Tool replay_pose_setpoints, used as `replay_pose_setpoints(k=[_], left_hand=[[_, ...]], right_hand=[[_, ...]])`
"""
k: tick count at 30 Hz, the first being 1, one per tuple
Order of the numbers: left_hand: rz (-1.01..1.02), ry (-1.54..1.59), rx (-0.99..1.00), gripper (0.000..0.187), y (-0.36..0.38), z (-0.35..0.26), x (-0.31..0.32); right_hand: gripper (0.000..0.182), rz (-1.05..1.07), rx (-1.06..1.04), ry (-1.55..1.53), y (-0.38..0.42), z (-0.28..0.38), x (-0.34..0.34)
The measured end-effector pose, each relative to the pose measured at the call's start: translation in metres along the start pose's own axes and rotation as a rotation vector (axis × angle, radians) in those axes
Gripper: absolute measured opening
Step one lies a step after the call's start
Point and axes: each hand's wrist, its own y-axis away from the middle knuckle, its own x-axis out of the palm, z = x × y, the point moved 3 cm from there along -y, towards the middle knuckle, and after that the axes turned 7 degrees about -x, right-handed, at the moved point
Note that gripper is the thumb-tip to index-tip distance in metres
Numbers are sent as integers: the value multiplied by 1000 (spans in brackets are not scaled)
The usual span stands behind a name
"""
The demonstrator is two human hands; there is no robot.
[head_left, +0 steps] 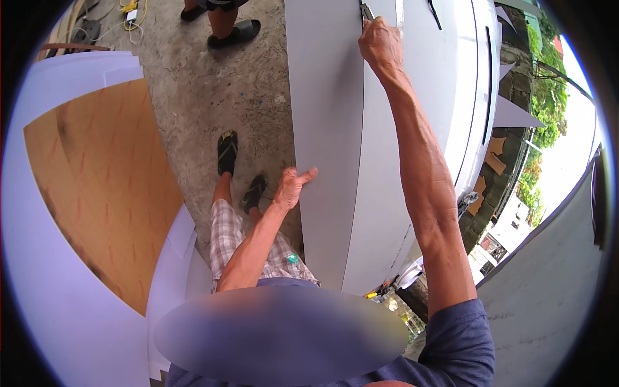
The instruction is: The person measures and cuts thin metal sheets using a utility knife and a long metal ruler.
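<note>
My right hand (382,46) is closed around a grey utility knife (367,13), far up on a large white sheet (329,129). A thin dark line runs lengthwise along the sheet, from the knife back towards my body. My left hand (293,187) is at the sheet's left edge, with the thumb laid on top and the other fingers curled at the edge. The knife's blade tip cannot be made out.
Left of me lie more white sheets (90,64) and a brown board (109,187). A person's sandalled foot (233,33) stands on the concrete floor (187,84) ahead. Cables and a yellow plug (131,9) lie at the upper left. Dark strips (487,84) rest on the right.
</note>
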Motion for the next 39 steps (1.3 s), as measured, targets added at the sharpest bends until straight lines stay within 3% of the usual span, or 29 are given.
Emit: replay_pose_setpoints(k=[5, 8, 10, 14, 18, 28, 35, 38, 39], left_hand=[[-12, -40, 36, 40, -1, -1, 1], [34, -47, -21, 36, -2, 1, -5], [33, -65, -42, 34, -4, 0, -6], [50, -25, -30, 30, 0, -5, -1], [54, -15, -51, 31, -8, 4, -5], [15, -36, -71, 55, -29, 14, 0], [-136, -210, -110, 65, -67, 32, -9], [8, -287, -114, 72, -77, 31, 0], [-49, -319, -94, 71, -76, 29, 3]], right_hand=[[40, -75, -89, 114, -7, 2, 3], [41, 19, -87, 265, -23, -6, 8], [42, 288, 221, -129, -24, -9, -11], [42, 176, 227, -1269, 29, -2, -45], [38, 167, 203, -1652, 83, 1, -73], [36, -14, 343, -1479, 172, -4, -99], [26, 2, 437, -1673, 227, -24, -99], [27, -99, 486, -1661, 257, -43, -85], [28, -142, 510, -1661, 269, -48, -78]])
